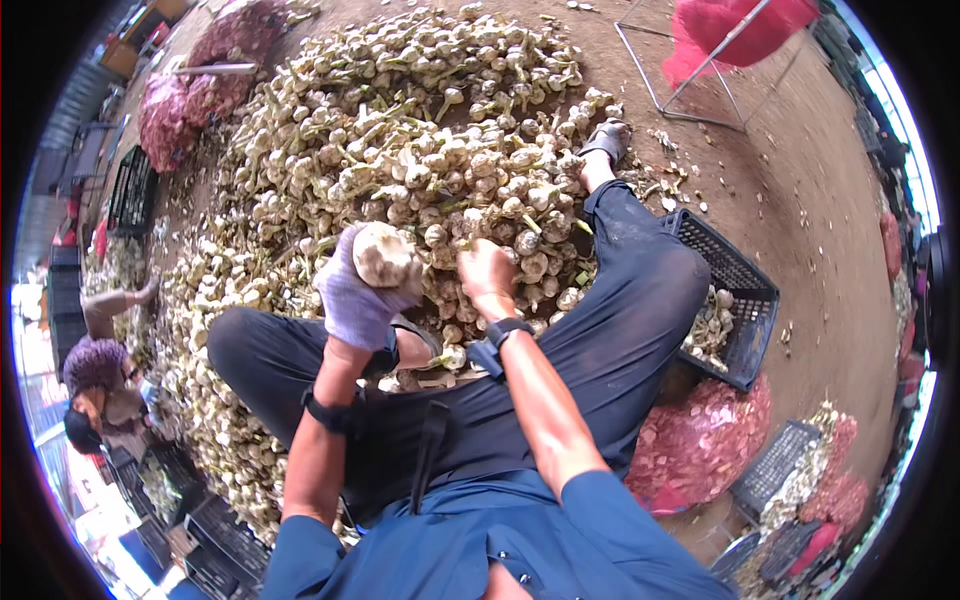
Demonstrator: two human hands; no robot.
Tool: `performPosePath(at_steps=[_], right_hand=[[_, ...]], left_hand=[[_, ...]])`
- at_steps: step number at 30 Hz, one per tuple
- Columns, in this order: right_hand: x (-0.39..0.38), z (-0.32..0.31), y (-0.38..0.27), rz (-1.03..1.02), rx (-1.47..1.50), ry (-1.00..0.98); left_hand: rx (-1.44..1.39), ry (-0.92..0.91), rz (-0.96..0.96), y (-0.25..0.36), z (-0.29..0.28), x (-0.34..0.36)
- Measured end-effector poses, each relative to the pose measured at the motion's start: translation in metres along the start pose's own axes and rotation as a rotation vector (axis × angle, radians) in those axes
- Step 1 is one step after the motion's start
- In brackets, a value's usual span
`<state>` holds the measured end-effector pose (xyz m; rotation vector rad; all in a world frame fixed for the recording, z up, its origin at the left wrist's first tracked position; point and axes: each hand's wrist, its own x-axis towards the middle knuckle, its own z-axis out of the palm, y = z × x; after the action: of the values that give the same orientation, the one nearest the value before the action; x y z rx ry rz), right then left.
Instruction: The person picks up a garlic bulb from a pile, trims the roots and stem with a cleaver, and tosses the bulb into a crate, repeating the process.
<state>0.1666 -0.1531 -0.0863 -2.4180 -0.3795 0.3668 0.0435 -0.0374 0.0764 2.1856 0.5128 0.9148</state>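
A large garlic bulb (386, 256) rests in my left hand (352, 290), which wears a pale purple knit glove with its fingers wrapped round the bulb. To the right of it, my bare right hand (487, 272) is closed, low over the near side of the garlic pile (400, 160). What its fingers hold, if anything, is hidden. The bulbs in the pile are whitish and earthy, several with stalk stubs still on. A few loose bulbs lie between my bent legs, under my wrists.
By my right knee stands a black plastic crate (745, 310) with some garlic inside. A filled red mesh sack (705, 440) sits below it. Far right is a metal frame (690, 105) with red netting. Another person (100, 375) sits at the left, near black crates (225, 535).
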Motion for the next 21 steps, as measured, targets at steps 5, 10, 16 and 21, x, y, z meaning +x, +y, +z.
performPosePath(at_steps=[5, 10, 16, 21], right_hand=[[0.0, -0.013, -0.026, -0.092, 0.334, 0.239], [-0.024, -0.042, -0.057, -0.462, 0.378, 0.293], [-0.026, -0.061, -0.071, -0.801, 0.319, 0.351], [-0.025, -0.051, -0.071, -0.889, 0.333, 0.325]], left_hand=[[-0.172, -0.147, -0.223, -0.002, -0.004, 0.008], [-0.399, -0.211, -0.283, -0.008, -0.008, 0.008], [-0.121, -0.509, -0.099, -0.026, -0.011, 0.011], [-0.305, -0.51, -0.282, -0.026, -0.02, 0.005]])
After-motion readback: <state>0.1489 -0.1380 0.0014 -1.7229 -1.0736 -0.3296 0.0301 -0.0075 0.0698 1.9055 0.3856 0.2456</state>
